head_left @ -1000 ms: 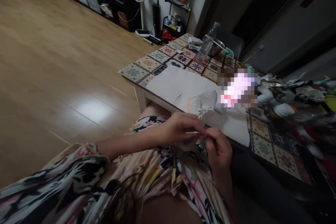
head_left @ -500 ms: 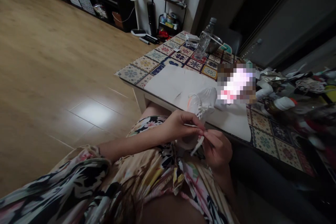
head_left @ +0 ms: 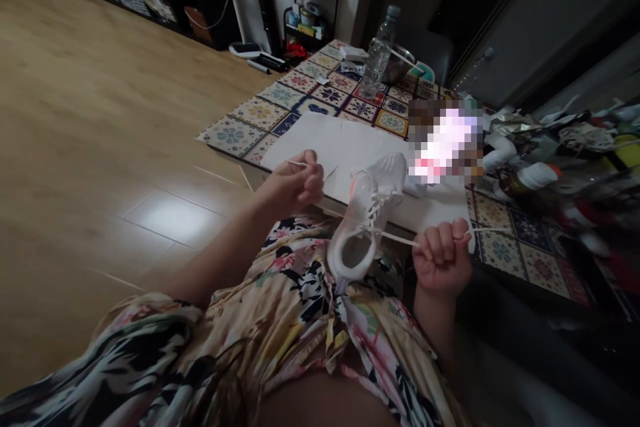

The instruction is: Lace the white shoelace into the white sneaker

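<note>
Shoe (head_left: 373, 203), toe against the bench (head_left: 260, 113) edge, heel on our lap (head_left: 300, 293), which steadies it. We clench one lace (head_left: 400, 240) end in each grip: left hand (head_left: 296, 183) at its 9 o'clock, right hand (head_left: 443, 255) at 4 o'clock, drawn apart so the lace runs taut.

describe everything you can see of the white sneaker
The white sneaker seems to be fabric, with a faint orange mark on its side. It lies tilted, with its toe pointing away on the white sheet at the edge of the table. Its heel and open collar face the person. Its white laces run out to both sides, one end gripped in the left hand, the other in the right hand.
</note>
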The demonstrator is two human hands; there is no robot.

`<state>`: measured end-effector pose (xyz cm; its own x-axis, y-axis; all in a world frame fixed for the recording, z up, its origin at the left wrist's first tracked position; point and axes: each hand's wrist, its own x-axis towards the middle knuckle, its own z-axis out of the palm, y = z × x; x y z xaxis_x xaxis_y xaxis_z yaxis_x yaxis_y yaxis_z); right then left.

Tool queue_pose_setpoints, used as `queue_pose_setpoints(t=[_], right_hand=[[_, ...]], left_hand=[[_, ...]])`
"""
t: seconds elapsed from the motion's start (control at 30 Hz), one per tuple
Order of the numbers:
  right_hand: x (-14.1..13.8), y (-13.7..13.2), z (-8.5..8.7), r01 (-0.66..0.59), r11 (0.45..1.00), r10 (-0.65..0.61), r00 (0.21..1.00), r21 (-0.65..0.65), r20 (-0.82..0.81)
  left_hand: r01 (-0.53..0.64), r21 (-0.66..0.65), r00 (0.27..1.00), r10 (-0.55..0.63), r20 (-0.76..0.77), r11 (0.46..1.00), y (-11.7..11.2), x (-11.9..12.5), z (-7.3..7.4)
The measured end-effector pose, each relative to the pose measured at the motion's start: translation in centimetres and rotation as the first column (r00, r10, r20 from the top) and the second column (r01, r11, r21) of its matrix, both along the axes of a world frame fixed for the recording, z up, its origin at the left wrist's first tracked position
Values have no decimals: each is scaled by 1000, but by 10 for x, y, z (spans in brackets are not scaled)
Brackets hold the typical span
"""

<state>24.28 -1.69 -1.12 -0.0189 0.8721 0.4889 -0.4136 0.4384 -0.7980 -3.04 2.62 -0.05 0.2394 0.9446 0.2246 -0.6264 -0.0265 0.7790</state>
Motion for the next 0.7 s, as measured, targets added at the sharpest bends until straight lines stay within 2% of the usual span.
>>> queue_pose_setpoints(t=[0.13, 0.23, 0.33, 0.4, 0.47, 0.5, 0.57, 0.63, 0.7], right_hand=[[18, 5, -5, -192, 981, 190, 979, 16, 67], [19, 6, -9, -264, 965, 257, 945, 3, 202], [9, 4, -10, -131, 991, 115, 883, 4, 455], [2, 1, -9, -10, 1000, 3, 765, 8, 644], [-4, -3, -6, 64, 998, -29, 630, -14, 776], [-5, -5, -5, 81, 996, -22, 580, -31, 814], [-5, -7, -2, 88, 994, 8, 522, -63, 853], [-2, -8, 1, 77, 994, 26, 506, -76, 862], [4, -6, 3, 31, 996, 55, 522, -83, 851]], left_hand=[[-5, 42, 982, 13, -188, 999, 9, -21, -10], [74, 70, 901, -36, -433, 995, 6, -21, -13], [215, 129, 742, -76, -667, 968, 0, -12, -11], [283, 185, 607, -26, -794, 941, -4, -6, -10], [310, 222, 477, 51, -877, 924, -5, -1, -9], [307, 246, 440, 92, -893, 919, -5, 0, -9], [315, 311, 428, 158, -890, 897, -3, 1, -10], [342, 394, 484, 200, -852, 853, -1, -2, -10], [383, 454, 542, 202, -816, 804, 0, -7, -8]])
